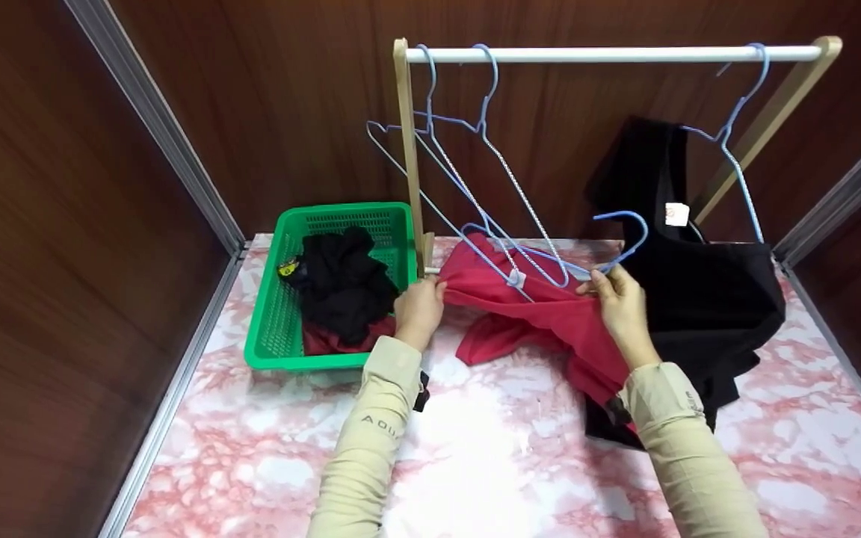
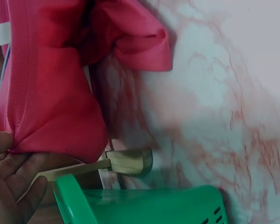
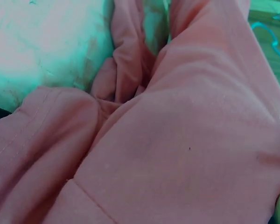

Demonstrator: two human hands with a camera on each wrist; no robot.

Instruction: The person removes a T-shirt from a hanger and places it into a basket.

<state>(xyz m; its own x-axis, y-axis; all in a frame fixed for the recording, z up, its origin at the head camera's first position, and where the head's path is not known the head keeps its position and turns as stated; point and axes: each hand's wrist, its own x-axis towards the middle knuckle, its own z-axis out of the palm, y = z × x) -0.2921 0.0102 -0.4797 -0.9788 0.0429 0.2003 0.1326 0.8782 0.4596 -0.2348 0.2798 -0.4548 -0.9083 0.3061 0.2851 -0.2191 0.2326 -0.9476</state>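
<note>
A red shirt (image 1: 550, 314) with a ribbed edge and a small white tag (image 1: 517, 279) is stretched between both hands above the table. My left hand (image 1: 419, 308) pinches its left edge, beside the rack's wooden post; the left wrist view shows the fingertips (image 2: 18, 163) on the ribbed cloth. A blue hanger (image 1: 628, 218) lies partly behind the shirt, its hook pointing up at the right. Around the base of that hook, my right hand (image 1: 621, 305) grips the hanger with shirt fabric beside it. The right wrist view is mostly filled by the shirt cloth (image 3: 186, 126).
A green basket (image 1: 257, 336) at the left holds black and dark red clothes. Over the work runs a white rack rail (image 1: 610, 54) on wooden posts. Blue hangers (image 1: 509, 168) dangle in front of the shirt. A black garment (image 1: 707, 291) hangs at the right.
</note>
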